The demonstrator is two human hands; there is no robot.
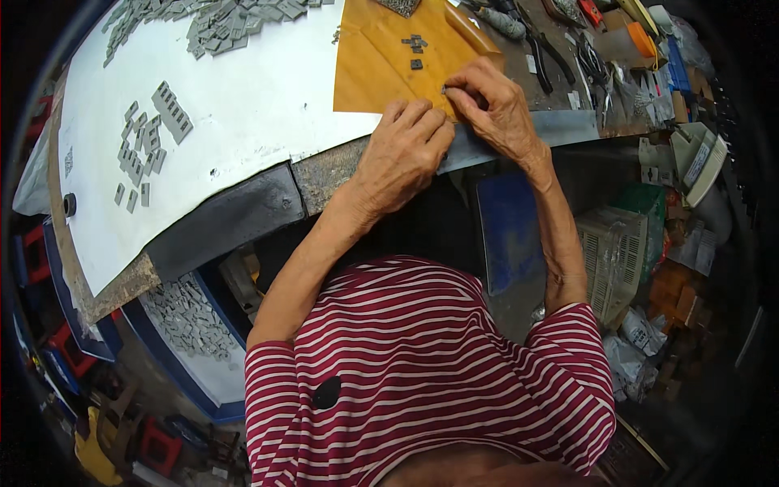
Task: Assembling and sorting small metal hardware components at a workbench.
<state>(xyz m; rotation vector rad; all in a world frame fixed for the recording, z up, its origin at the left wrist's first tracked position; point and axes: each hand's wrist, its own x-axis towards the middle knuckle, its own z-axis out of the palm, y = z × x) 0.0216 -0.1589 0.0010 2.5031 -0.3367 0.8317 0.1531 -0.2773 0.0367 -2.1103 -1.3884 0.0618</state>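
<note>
Over the near edge of an orange-yellow sheet (369, 57), my right hand (499, 109) pinches a tiny grey piece (445, 90) between thumb and forefinger. Its exact kind is too small to tell. My left hand (406, 150) rests at the table's front edge by the same sheet, fingers curled inward; what they may hold is hidden. Just beyond my hands, a small dark block (416, 64) and a little cluster of small grey metal pieces (414, 42) lie on the sheet.
White paper (268, 89) covers the table's left, bearing loose grey blocks (142, 142), a joined row of blocks (172, 112) and a large heap (235, 24). Pliers (552, 61) and other tools crowd the right. A blue-rimmed tray (217, 410) of grey pieces stands below the table.
</note>
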